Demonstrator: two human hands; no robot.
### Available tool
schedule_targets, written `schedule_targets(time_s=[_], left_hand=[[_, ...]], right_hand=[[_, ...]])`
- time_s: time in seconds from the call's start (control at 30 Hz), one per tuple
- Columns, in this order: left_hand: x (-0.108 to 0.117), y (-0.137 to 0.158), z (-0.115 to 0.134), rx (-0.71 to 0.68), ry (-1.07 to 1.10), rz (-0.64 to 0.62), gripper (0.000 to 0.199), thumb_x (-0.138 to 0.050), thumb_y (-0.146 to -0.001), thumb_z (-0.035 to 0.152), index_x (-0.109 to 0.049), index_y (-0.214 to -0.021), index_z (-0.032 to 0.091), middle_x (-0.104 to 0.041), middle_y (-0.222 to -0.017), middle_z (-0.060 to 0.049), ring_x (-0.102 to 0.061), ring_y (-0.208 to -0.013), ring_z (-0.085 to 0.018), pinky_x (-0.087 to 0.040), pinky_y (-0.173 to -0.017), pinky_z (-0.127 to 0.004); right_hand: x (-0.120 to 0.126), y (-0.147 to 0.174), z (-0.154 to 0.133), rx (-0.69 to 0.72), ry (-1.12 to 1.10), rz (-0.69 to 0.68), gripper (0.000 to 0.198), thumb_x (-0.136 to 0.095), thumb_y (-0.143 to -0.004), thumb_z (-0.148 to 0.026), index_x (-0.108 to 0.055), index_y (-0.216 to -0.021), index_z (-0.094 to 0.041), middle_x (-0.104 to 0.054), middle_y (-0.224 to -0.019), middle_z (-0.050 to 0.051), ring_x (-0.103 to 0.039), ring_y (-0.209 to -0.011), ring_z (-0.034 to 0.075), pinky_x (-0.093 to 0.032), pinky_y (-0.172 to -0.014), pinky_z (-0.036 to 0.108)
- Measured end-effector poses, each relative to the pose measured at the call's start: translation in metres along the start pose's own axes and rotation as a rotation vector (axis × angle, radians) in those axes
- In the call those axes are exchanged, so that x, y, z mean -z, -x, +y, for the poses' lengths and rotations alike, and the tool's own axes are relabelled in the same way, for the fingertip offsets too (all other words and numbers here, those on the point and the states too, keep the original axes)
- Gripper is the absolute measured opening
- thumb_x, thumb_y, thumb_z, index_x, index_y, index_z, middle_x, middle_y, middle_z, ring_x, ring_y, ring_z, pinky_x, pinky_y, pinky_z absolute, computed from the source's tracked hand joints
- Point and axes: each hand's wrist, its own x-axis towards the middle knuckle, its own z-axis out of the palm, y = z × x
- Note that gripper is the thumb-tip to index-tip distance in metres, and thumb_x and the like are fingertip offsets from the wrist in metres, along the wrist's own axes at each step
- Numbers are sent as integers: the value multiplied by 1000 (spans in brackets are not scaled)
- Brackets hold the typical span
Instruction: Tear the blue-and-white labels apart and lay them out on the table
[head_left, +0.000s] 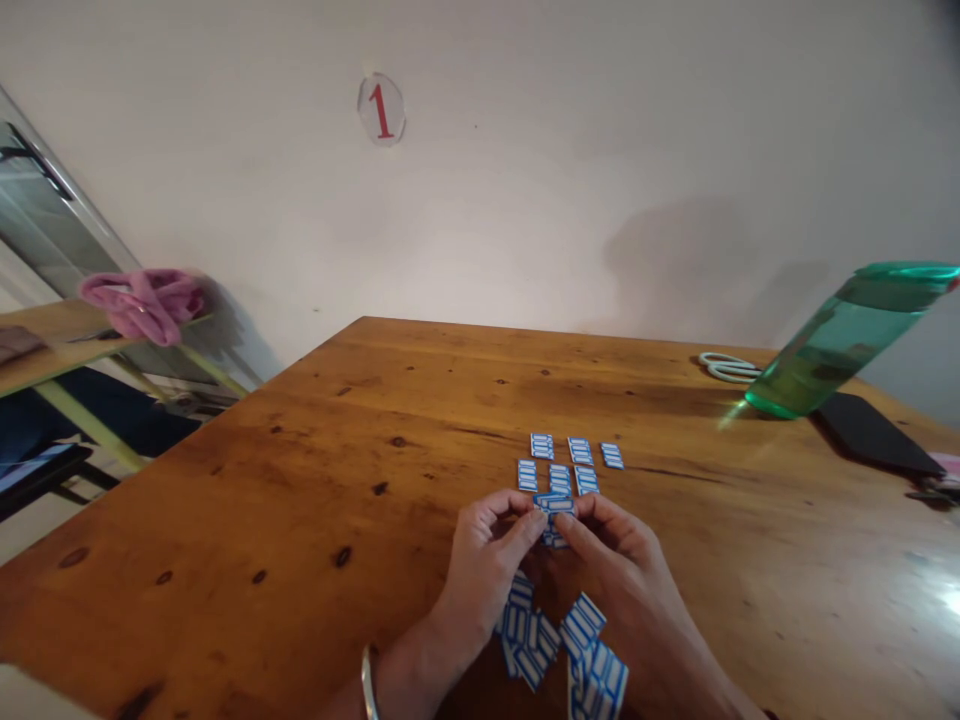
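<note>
Between the thumbs and fingertips of both hands is a small blue-and-white label sheet [556, 506], pinched at its two sides. My left hand [491, 555], with a silver bangle at the wrist, grips the left edge. On the right edge, my right hand [622, 550] does the same. Just beyond the fingers, several similar label sheets [541, 446] lie flat in two loose rows. Nearer to me, below the hands, are a loose overlapping pile of label sheets [531, 635] and a second pile [596, 680] by my right wrist, partly hidden by it.
The wooden table [300, 480] runs back to the wall. A green bottle [840, 340] stands at the right, near a white cable [727, 367] and a dark flat device [874, 435]. A pink cloth [146, 303] rests on another table at the left.
</note>
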Motion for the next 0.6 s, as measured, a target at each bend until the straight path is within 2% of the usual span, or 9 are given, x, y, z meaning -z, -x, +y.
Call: schedule_targets(time_s=[0.33, 0.47, 0.6], left_hand=[[-3, 1, 4, 21, -34, 24, 17, -65, -66, 30, -58, -62, 15, -60, -49, 2, -55, -42, -11, -41, -44, -21], [-2, 0, 2, -5, -46, 23, 16, -65, -66, 30, -59, -62, 15, -59, -52, 3, -53, -44, -10, -40, -46, -21], [-2, 0, 1, -36, -13, 11, 13, -68, -63, 26, -61, -61, 15, -59, -56, 3, -52, -52, -10, -40, -51, -20]], right_hand=[[2, 0, 6, -10, -34, -9, 19, -74, -63, -29, -58, -64, -17, -63, -56, -2, -57, -46, 11, -46, -48, 23], [0, 0, 3, -16, 16, 5, 24, -75, -60, -33, -57, -63, -17, -61, -55, -3, -55, -46, 11, -45, -47, 24], [2, -1, 1, 63, 131, 55, 26, -74, -59, -35, -57, -62, -16, -61, -59, -2, -53, -52, 11, -42, -50, 22]])
